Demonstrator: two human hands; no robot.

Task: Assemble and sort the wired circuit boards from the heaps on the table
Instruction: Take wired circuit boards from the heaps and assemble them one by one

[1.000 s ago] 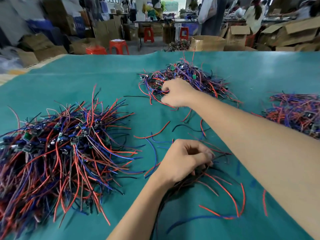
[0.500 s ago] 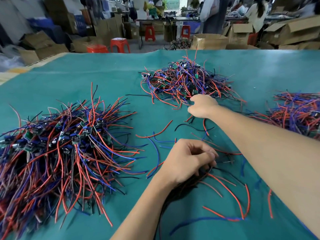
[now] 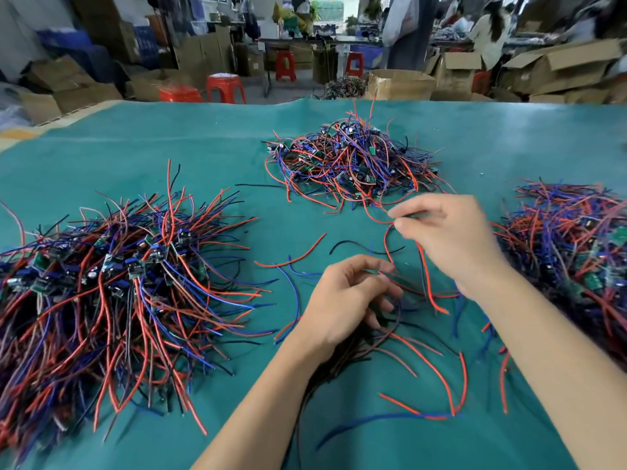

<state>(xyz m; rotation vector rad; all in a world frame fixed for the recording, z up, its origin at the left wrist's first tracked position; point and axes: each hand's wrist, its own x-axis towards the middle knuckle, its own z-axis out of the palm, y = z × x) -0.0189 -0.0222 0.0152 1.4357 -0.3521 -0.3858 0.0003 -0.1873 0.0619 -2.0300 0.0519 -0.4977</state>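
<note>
- Left heap [image 3: 112,283] and right heap [image 3: 573,252] are cut off by frame edges; boards in them are blurry, small green/blue bits among red, blue, black wires.
- Far heap [image 3: 353,164] sits mid-worktop [image 3: 169,147], whole in view; its boards are too small to make out in detail.
- Right hand [image 3: 451,242] is motion-blurred. Thumb and forefinger are pinched together on a red wire [image 3: 388,245] just in front of the far heap; the wire hangs down toward the left hand. Can't tell if a board hangs on it.
- Left hand [image 3: 342,300] is near the centre front, fingers curled round a bundle of dark wires [image 3: 339,361] that trails back under the wrist and forearm; the upper ends are hidden in the palm. A small green bit shows at the fingertips [image 3: 381,274], maybe a board edge; too small to be sure.
- The hands are close, the right one above and to the right of the left, not touching.
- Loose wires [image 3: 441,378], red, blue, black, lie on the green cloth round both hands, between the three heaps.
- Background: cardboard boxes [image 3: 559,66], red stools [image 3: 225,86], people at far tables, all blurred.
- No readable text, labels or brands anywhere.
</note>
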